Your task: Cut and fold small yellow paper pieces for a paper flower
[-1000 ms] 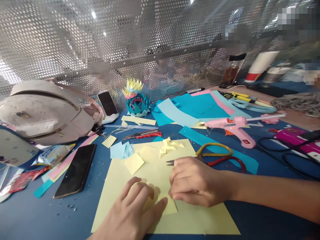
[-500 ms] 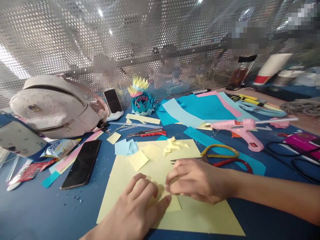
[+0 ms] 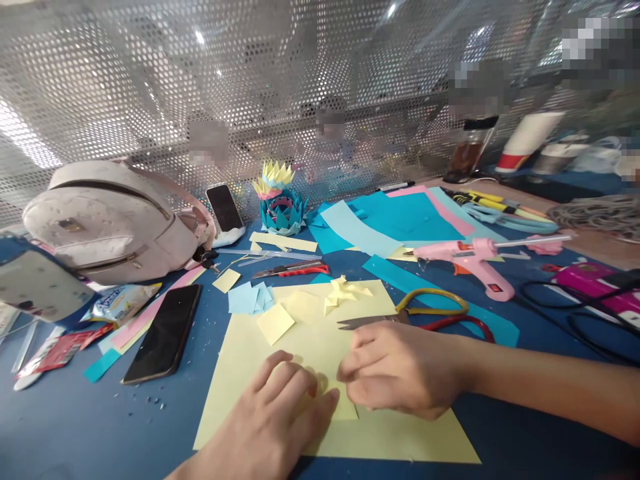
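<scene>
My left hand (image 3: 280, 417) and my right hand (image 3: 395, 370) meet over a small pale yellow paper piece (image 3: 345, 408) and press and pinch it between their fingertips. The piece lies on a large yellow sheet (image 3: 400, 437) spread on the blue table. Scissors with yellow and red handles (image 3: 425, 313) lie just behind my right hand. Small yellow folded bits (image 3: 343, 293) and a loose yellow square (image 3: 275, 323) rest on the far part of the sheet.
A black phone (image 3: 163, 343) lies left of the sheet, a pale backpack (image 3: 110, 223) behind it. A pink glue gun (image 3: 465, 257), blue and pink papers (image 3: 400, 217), a box cutter (image 3: 290, 270) and a paper flower model (image 3: 277, 200) sit farther back. Black cable (image 3: 575, 313) at right.
Both hands stay on the small yellow piece; my fingers have shifted slightly along its fold. The view has shifted a little; the scissor blades now show more.
</scene>
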The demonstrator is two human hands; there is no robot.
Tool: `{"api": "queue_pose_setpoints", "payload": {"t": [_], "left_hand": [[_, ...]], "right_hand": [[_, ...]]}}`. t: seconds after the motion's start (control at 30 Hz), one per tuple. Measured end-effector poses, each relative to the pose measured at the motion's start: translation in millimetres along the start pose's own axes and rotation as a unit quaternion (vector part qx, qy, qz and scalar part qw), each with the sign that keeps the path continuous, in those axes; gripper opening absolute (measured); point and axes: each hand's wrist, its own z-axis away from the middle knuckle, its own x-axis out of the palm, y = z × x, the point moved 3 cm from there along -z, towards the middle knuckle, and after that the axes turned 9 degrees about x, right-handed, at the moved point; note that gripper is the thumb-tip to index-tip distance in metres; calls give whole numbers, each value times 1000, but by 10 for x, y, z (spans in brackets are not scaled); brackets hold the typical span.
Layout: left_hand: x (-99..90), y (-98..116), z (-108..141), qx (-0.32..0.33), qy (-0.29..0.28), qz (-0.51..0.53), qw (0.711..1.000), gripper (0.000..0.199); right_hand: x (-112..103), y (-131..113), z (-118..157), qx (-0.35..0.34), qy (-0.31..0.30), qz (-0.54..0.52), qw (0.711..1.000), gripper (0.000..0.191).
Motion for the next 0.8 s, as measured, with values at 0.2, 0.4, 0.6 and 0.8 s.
{"api": "queue_pose_setpoints", "payload": {"t": [0.2, 0.4, 0.6, 0.8], "left_hand": [[115, 41, 28, -5, 147, -12, 989, 40], [30, 39, -2, 33, 88, -32, 995, 27], [115, 17, 47, 8, 130, -37, 991, 24], [275, -11, 130, -19, 119, -4, 993, 36]], "right_hand": [[72, 37, 28, 17, -13, 34, 999, 38], [41, 27, 31, 16, 78, 49, 996, 38], [85, -1, 54, 5, 82, 63, 995, 49], [95, 61, 42, 86, 36, 44, 995, 58]]}}
